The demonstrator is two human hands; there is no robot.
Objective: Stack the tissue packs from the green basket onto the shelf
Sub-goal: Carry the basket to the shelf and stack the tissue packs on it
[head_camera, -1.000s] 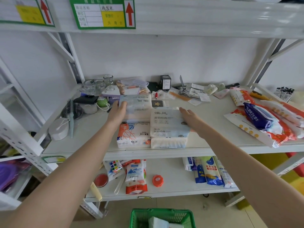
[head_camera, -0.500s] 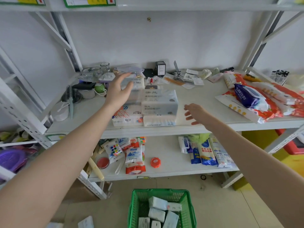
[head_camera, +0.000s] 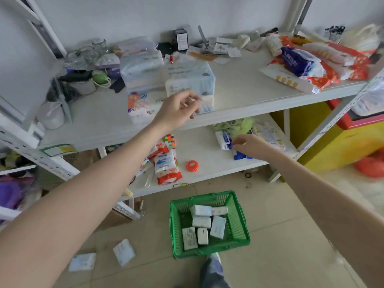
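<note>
Shelf [head_camera: 239, 100]: stacked tissue packs [head_camera: 190, 80], print unreadable.

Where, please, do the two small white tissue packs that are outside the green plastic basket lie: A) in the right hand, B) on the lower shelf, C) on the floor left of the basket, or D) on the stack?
C: both loose white tissue packs lie on the tiled floor, left of the green plastic basket.

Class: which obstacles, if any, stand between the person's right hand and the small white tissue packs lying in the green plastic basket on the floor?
Probably none. The right hand holds nothing, the green plastic basket is open-topped, and the small white tissue packs lie uncovered below it.
</note>
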